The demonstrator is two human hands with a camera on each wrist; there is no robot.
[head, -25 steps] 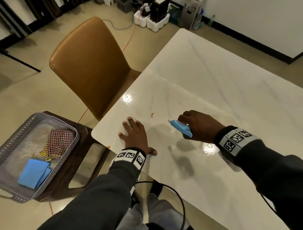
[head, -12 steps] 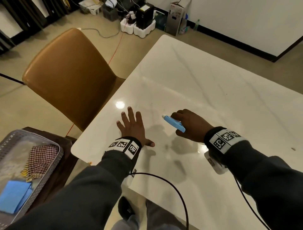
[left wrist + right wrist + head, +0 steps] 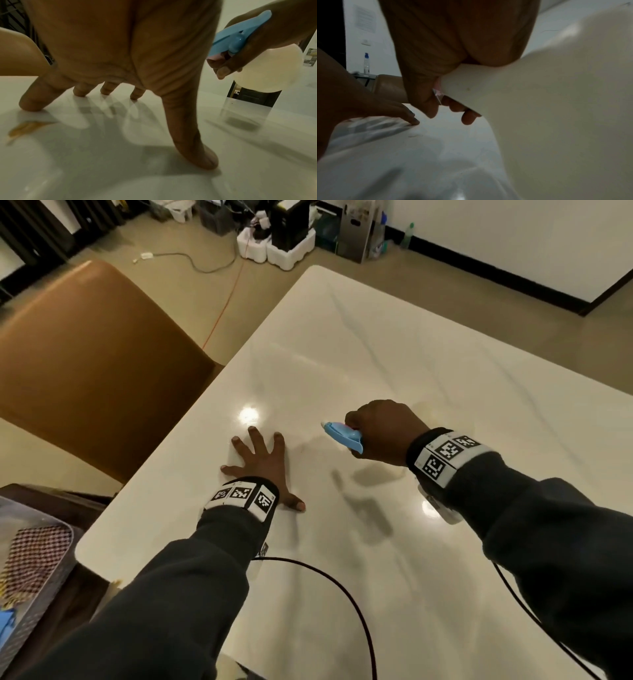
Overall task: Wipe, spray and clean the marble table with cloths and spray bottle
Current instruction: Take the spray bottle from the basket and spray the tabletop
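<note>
My right hand (image 3: pixel 380 429) grips a spray bottle (image 3: pixel 342 435) with a blue nozzle head and a cream body (image 3: pixel 556 108), held just above the white marble table (image 3: pixel 428 371); the nozzle points left. My left hand (image 3: pixel 262 463) lies flat on the table near its left edge, fingers spread, just left of the nozzle. In the left wrist view the fingertips (image 3: pixel 30 106) press on the glossy top and the blue trigger (image 3: pixel 240 31) shows at upper right. A checked cloth (image 3: pixel 34 556) and a blue cloth (image 3: pixel 5 625) lie in a grey basket (image 3: pixel 51 577) at lower left.
A brown leather chair (image 3: pixel 89 364) stands against the table's left side. The basket rests on a dark stool (image 3: pixel 61 501). Boxes, foam blocks and cables (image 3: pixel 281 234) clutter the floor beyond the table's far end. A small brown smear (image 3: pixel 25 127) marks the tabletop by my left little finger.
The head view has swung right and forward, so the basket slid toward the lower left edge. The right hand with the bottle rose slightly; the left hand stays flat on the table.
</note>
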